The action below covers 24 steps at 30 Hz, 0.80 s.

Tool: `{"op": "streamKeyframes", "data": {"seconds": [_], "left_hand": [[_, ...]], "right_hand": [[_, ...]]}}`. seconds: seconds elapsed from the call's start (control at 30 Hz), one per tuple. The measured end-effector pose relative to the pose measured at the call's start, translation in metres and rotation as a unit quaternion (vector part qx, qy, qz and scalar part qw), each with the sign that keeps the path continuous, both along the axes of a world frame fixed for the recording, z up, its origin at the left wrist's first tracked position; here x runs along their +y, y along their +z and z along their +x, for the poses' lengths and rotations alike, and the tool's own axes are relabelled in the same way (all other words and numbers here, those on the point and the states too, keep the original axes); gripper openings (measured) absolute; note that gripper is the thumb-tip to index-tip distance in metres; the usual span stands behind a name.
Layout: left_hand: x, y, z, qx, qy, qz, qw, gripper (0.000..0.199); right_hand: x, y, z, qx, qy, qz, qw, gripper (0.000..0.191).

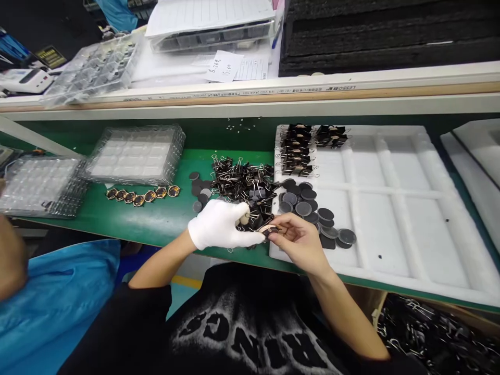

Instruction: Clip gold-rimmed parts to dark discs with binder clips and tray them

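My left hand (221, 225), in a white glove, and my bare right hand (299, 239) meet near the table's front edge. Between their fingertips is a small round piece (269, 229) with a pale top and a dark rim; both hands grip it. Just beyond them lies a pile of black binder clips (244, 179). Dark round discs (303, 208) are scattered to the right, on the edge of a white foam tray (390, 219). More dark discs (197, 190) sit left of the pile. Clipped pieces (297, 151) stand in a column at the tray's upper left.
On the green table (167, 224), a row of gold-rimmed round pieces (149, 196) lies at the left, before stacked clear plastic trays (135, 153). A shelf edge (234, 104) crosses behind. A box of binder clips (437, 333) is at lower right. A person's blue sleeve (66, 291) shows at left.
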<state>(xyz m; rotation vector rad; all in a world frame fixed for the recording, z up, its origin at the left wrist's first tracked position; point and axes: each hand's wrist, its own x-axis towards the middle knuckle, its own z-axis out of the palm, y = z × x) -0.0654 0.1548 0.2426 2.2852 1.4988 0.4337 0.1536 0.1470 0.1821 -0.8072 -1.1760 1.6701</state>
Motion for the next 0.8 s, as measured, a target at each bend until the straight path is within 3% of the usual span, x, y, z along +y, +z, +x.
{"op": "streamKeyframes", "data": {"seconds": [0.13,0.23,0.3,0.5,0.63,0.8], "left_hand": [[0.004,-0.007,0.004,-0.044,0.008,-0.003,0.999,0.043],[0.006,-0.009,0.005,-0.087,0.036,-0.032,0.995,0.036],[0.005,-0.010,0.006,-0.117,0.037,-0.077,0.989,0.035],[-0.005,-0.018,0.024,-0.212,0.091,-0.248,0.941,0.034],[-0.013,-0.025,0.032,-0.277,0.161,-0.292,0.901,0.033],[-0.014,-0.027,0.035,-0.291,0.170,-0.325,0.884,0.034]], "right_hand": [[-0.003,0.000,0.000,0.015,-0.068,-0.011,0.998,0.018],[0.001,0.001,0.000,0.046,-0.163,-0.070,0.983,0.023],[0.006,0.002,0.000,0.072,-0.193,-0.113,0.972,0.028],[0.011,0.001,-0.008,0.107,-0.191,-0.192,0.957,0.031],[0.006,-0.005,-0.012,0.081,-0.202,-0.202,0.955,0.033],[0.003,-0.010,-0.017,0.076,-0.202,-0.214,0.953,0.033]]}}
